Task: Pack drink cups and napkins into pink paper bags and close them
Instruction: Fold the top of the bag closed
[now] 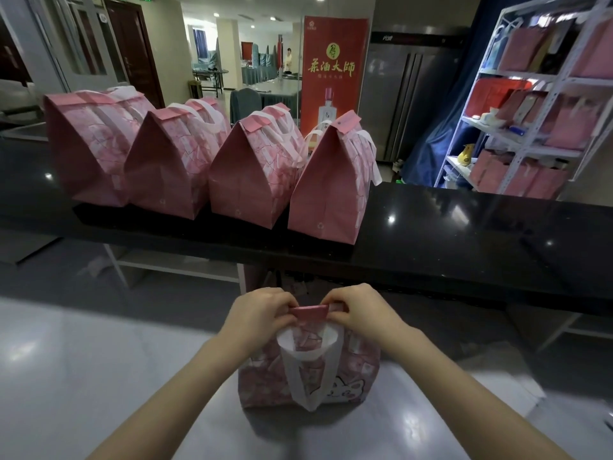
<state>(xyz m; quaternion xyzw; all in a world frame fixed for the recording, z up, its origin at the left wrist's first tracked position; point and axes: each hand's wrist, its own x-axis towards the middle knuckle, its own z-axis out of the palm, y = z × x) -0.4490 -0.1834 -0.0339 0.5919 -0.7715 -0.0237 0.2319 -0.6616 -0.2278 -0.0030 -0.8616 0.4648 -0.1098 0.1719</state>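
Head view: a pink paper bag (275, 383) stands upright on the pale glossy work surface (99, 376), near and just right of centre. Both hands meet at its top. The left hand (262, 310) has its fingers curled and pinches the left end of the folded top strip (310, 313). The right hand (356, 308) pinches the right end in the same way, so the strip is held flat between them. A white handle (310, 354) loops down over the near face of the bag, just below the strip. That face carries a pink pattern and a small cartoon animal at the lower right.

Beyond the hands runs a black counter (447, 234), higher than the work surface. Four more pink bags stand on it in a row, close side by side, each with its top folded shut and white handles drooping behind: the far-left bag (86, 151), the second bag (166, 171), the third bag (245, 180) and the right-hand bag (328, 190).

Far behind the row stands a red banner (333, 61) with gold characters and a bottle on it. To the right is a steel cabinet (408, 94), and at the far right a white metal rack (549, 94) whose shelves hold more pink bags.
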